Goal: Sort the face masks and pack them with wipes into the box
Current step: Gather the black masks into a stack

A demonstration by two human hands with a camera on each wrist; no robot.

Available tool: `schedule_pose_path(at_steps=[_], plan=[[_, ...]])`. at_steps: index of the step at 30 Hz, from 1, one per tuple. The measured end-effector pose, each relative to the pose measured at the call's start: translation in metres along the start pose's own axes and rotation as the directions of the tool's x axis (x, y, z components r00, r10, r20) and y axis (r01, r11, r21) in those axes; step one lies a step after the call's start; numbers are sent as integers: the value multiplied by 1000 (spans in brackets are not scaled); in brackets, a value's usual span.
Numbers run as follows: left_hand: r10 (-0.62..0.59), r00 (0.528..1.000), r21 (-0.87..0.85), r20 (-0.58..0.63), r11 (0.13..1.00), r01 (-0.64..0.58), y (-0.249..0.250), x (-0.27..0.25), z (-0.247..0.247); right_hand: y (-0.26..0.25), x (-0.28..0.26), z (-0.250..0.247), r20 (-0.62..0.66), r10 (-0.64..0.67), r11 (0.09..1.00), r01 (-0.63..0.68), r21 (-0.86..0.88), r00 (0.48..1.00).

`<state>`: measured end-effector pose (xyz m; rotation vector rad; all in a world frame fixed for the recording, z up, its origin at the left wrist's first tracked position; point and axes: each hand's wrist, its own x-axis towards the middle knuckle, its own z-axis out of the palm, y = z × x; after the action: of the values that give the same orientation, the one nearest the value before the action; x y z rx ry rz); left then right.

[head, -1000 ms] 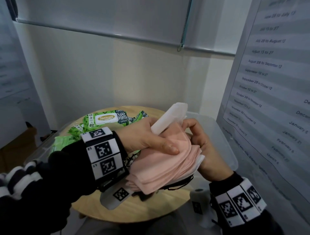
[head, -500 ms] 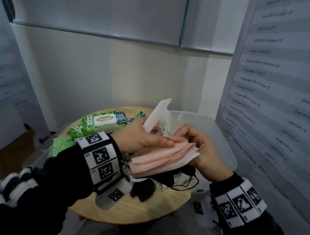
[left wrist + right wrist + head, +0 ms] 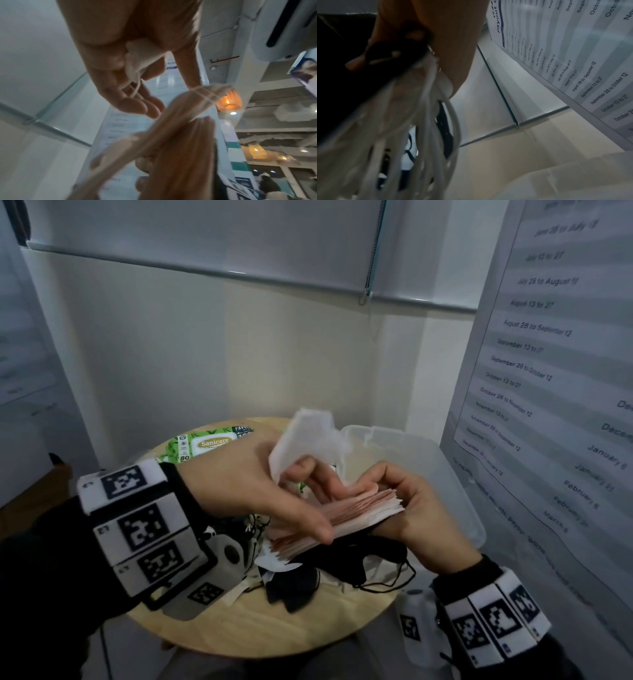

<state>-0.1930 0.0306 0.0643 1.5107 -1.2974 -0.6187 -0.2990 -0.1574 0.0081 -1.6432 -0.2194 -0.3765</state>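
Gripping pink mask stack (image 3: pixel 346 518): right hand (image 3: pixel 416 515); left hand (image 3: pixel 246 484) pinching white mask (image 3: pixel 305 440) above box (image 3: pixel 445 474) rim.

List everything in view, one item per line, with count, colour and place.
pink masks: one stack, count unclear, pink, held between both hands above the table
white mask: one, white, raised in the left hand's fingers
black masks: count unclear, black, under the pink stack
wipes pack: at least one, green, far side of the table
box: one, clear plastic, right of the table
table: one, round, light wood
schedule poster: one, white and grey, right wall
roller blind: one, white, back wall
left hand: holds the white mask, thumb on the pink stack
right hand: grips the pink stack
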Motion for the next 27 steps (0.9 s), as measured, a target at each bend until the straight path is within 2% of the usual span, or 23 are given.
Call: schedule_pose_path(at_steps=[2,3,11,17,19,23,27], plan=[[-18,999,90,30,996,16,2,0,2,0,0,-1,0,-3,1000,3,6,1000],[-24,999,75,30,997,21,1,-1,2,0,0,-2,1,-3,1000,3,7,1000],[-113,994,-278,11,954,112,-12,-1,-9,-2,-3,-7,69,-59,998,58,15,996],[-128,989,-375,69,916,145,-14,-1,0,-5,-3,-2,62,-50,996,45,70,997],[-148,988,-315,34,937,151,-11,0,6,-6,-2,0,52,-45,997,41,71,998],[-155,981,-145,-113,980,138,-6,1,18,-7,-1,3,46,-48,998,46,32,998],[-107,985,-63,-132,993,99,-2,-1,18,-9,-3,3,23,-64,998,64,-4,998]])
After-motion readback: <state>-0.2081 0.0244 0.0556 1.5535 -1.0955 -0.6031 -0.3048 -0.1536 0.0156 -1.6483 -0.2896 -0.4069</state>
